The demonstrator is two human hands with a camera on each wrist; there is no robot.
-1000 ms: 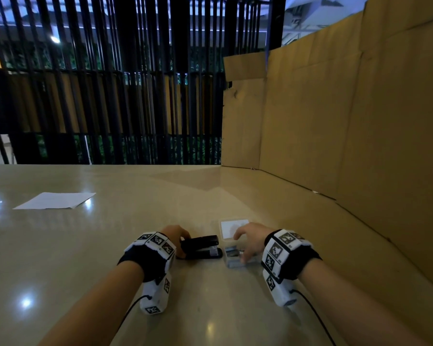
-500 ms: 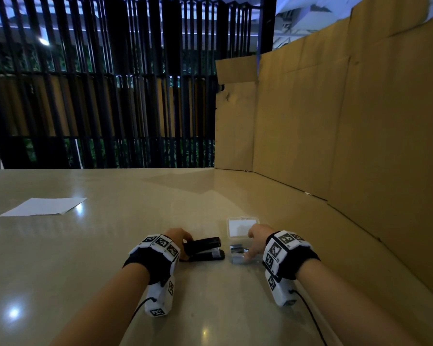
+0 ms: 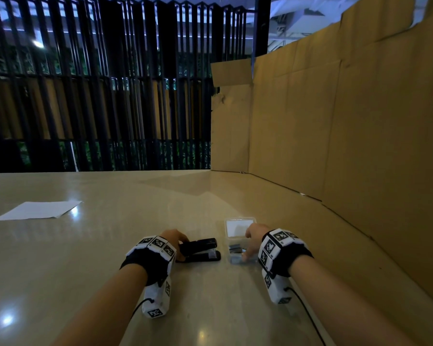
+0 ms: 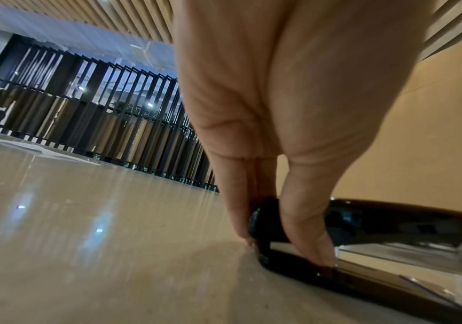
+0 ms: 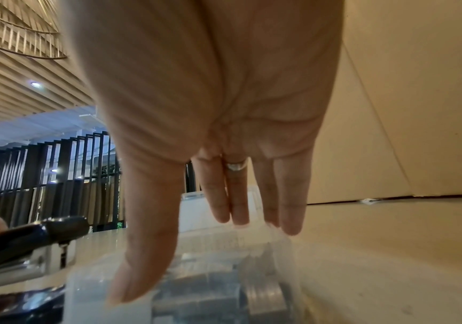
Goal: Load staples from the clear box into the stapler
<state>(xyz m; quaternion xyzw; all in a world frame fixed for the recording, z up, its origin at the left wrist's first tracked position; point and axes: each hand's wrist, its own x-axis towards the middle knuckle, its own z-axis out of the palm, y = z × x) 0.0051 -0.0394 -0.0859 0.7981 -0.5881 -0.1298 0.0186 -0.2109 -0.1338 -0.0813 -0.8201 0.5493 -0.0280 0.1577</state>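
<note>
The stapler lies on the table in front of us, black, its top arm lifted a little off the base so the metal channel shows between them. Going by size, we first see the cardboard wall standing along the table's right side, then a white sheet of paper far off to the left. The stapler's rear end is at our left hand; in the left wrist view the thumb and fingers pinch that rear end from either side, tips down near the table. Just to the right of the stapler, not touching it, sits the clear box, its lid flung back flat on the far side. Our right hand is over the open box: the fingers are straight and close together, reaching down at the far wall, and the thumb comes down at the near-left corner. The hand is spread, gripping nothing we can see. Grey staples lie in the box under the thumb, below and between the thumb and fingers; whether a tip touches them we cannot tell.
</note>
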